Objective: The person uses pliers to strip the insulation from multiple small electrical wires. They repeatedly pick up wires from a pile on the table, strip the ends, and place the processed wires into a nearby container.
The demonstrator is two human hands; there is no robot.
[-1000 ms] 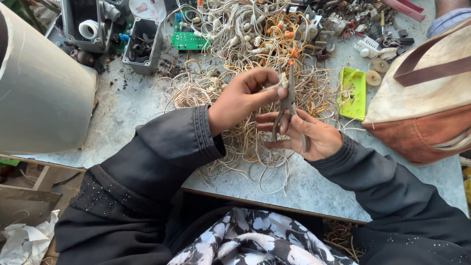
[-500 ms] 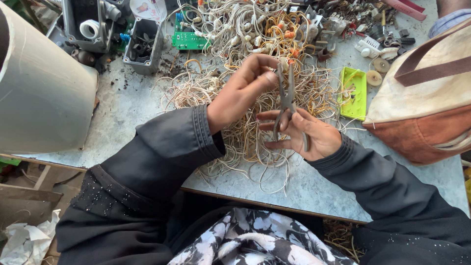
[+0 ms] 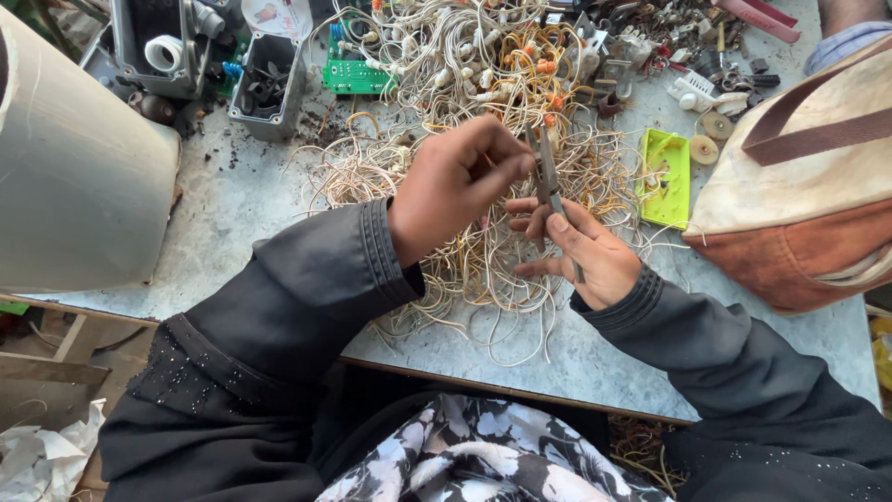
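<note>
Nearest the camera, two dark sleeves reach over the near edge of a grey table [image 3: 232, 209]. The right hand [image 3: 581, 251] is wrapped around a pair of pliers [image 3: 548, 177], holding them upright with the tip pointing away. Just to the left, the left hand [image 3: 455, 181] has its fingertips pressed together against the pliers' tip, seemingly pinching a thin wire there, though the strand itself is too fine to make out. Both hands hover over a tangled heap of pale and yellow wires [image 3: 483, 102] that spreads across the middle of the table. To the right of the heap lies a lime-green tray [image 3: 671, 177], and beyond that a tan and brown bag [image 3: 799, 195]. At the far left are a green circuit board [image 3: 353, 74] and grey plastic boxes [image 3: 265, 84], with a big pale cylinder [image 3: 74, 177] at the left edge.
</note>
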